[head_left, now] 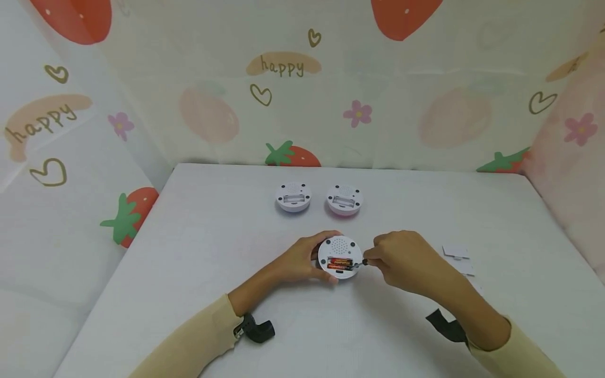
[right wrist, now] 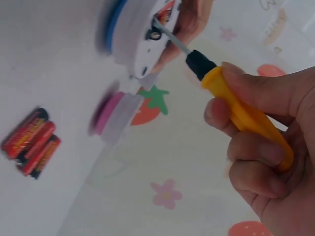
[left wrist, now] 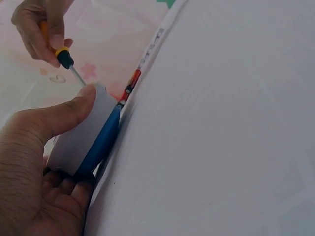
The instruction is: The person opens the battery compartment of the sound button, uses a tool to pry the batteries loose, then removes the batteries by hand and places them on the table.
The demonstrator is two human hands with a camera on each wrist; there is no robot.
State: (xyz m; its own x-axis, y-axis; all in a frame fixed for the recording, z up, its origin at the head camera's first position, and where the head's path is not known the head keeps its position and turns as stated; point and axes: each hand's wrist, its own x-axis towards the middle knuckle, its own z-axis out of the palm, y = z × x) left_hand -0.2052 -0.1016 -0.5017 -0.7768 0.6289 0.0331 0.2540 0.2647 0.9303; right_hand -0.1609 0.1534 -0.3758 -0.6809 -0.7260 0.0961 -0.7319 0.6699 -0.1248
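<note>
My left hand (head_left: 298,261) grips a round white battery-powered device (head_left: 340,245) by its side, thumb along the near rim. Its underside faces up, with a holed speaker grille and an open battery compartment holding red-and-black batteries (head_left: 339,263). In the left wrist view the device's lower part (left wrist: 102,142) is blue. Curled around the yellow handle of a screwdriver (right wrist: 246,113), my right hand (head_left: 406,262) holds it with the metal shaft pointing at the compartment's end. The right wrist view shows the tip at the compartment edge beside the batteries; exact contact cannot be told.
Two similar round devices, one on the left (head_left: 293,197) and one with a pink base (head_left: 344,200), stand upside down behind, their battery compartments empty. Several loose batteries (right wrist: 32,142) lie on the table. Small white flat pieces (head_left: 456,252) lie beyond my right forearm.
</note>
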